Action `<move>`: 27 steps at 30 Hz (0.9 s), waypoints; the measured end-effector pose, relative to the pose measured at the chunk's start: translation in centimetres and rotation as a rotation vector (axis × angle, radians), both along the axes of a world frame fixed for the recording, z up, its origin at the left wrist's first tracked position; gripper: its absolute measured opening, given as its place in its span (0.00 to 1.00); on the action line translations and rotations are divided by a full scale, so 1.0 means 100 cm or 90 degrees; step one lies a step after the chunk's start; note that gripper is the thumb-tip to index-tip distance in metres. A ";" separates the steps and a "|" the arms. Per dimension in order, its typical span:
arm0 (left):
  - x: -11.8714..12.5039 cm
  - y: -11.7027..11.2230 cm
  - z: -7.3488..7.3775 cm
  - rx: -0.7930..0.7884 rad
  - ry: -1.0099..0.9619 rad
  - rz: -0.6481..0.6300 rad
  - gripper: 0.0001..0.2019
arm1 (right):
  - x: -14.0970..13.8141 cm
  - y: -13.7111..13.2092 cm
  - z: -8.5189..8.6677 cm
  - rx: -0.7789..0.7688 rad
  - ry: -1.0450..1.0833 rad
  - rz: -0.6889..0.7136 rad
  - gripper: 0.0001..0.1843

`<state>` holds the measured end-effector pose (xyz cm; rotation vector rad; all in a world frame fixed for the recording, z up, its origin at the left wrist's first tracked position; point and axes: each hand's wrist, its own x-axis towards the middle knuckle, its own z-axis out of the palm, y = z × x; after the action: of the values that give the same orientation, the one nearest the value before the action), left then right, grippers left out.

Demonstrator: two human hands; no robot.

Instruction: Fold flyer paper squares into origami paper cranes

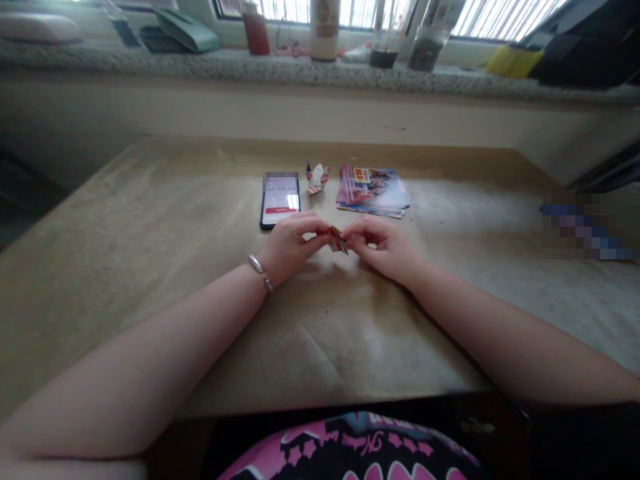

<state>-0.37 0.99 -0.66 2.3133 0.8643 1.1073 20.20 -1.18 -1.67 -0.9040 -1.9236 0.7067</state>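
A black, pink-printed fabric garment (pixel 345 448) lies below the grip, where the person's left hand (pixel 294 245) and right hand (pixel 384 248) pinch between them a small, folded, red-and-white paper piece (pixel 338 241), probably light, easily creased, best held by opposite edges.

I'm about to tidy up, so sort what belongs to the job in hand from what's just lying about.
Seemingly in the job:
small folded paper, at the fingertips of left hand and right hand
printed paper pile
crinkled paper shape

Probably lying about:
phone, screen lit
red bottle, on the windowsill
cream bottle, also there
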 end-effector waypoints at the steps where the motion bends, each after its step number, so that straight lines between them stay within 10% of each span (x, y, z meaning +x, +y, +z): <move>1: 0.000 0.000 0.000 -0.009 -0.001 -0.002 0.06 | 0.000 0.000 0.001 -0.005 0.003 0.004 0.09; 27: 0.006 -0.006 -0.002 -0.218 0.008 -0.082 0.09 | -0.003 -0.001 0.005 -0.189 0.036 0.056 0.08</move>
<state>0.19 0.43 -0.87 2.0608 0.8248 0.8189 19.89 -1.24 -1.16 -0.9716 -1.8465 1.0805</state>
